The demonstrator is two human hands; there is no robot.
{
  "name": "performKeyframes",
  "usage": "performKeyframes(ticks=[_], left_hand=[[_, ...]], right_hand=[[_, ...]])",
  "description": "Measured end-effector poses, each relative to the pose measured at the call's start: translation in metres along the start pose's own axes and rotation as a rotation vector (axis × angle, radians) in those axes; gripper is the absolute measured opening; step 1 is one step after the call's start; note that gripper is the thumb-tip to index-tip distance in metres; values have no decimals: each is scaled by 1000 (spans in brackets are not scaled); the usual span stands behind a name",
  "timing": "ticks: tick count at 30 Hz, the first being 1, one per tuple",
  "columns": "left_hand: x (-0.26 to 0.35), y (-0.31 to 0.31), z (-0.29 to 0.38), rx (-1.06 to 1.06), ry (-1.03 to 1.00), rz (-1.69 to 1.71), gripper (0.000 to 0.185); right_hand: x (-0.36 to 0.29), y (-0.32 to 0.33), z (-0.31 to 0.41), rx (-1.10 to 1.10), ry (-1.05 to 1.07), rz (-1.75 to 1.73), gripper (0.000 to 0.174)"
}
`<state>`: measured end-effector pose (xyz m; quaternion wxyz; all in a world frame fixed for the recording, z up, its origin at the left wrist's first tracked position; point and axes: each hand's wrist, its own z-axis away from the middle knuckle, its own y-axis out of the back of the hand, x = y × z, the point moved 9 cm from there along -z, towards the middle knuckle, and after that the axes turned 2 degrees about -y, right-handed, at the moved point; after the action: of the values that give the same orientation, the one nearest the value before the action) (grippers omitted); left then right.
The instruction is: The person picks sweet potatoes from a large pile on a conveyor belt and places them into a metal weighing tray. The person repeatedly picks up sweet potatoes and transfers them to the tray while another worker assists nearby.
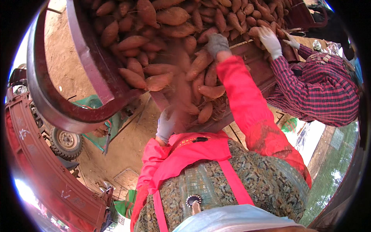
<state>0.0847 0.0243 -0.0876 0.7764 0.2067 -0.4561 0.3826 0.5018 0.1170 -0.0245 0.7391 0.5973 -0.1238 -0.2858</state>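
My right hand [217,45], in a grey knit glove, reaches into a large heap of sweet potatoes [173,16]. Its fingers curl down against a sweet potato [207,34]; whether they grip it is hidden. Close to my apron's red bib [200,145] is my left hand [166,124], in a pale glove. A reddish-brown motion blur [182,101] runs from the heap down beside that hand, so what it holds cannot be made out. Loose sweet potatoes, among them one [212,91] near the bed's edge, lie between my hands.
The heap lies in a dark red metal truck bed [116,84] with a curved rail [58,119] at left. To the right, a co-worker in a checked shirt [321,87] has gloved hands [269,42] on the heap. A second red vehicle [49,171] and green sacks [95,127] stand at left.
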Motion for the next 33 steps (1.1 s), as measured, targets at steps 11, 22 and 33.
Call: performKeyframes(ticks=[11, 22, 33], left_hand=[[-12, -13, 7, 13, 30, 46, 36], [47, -24, -7, -7, -44, -120, 35], [105, -66, -28, -169, 19, 340, 40]], right_hand=[[78, -68, -16, -246, 24, 76, 57], [51, -18, 34, -376, 91, -175, 70], [30, -42, 199, -640, -141, -1980, 55]])
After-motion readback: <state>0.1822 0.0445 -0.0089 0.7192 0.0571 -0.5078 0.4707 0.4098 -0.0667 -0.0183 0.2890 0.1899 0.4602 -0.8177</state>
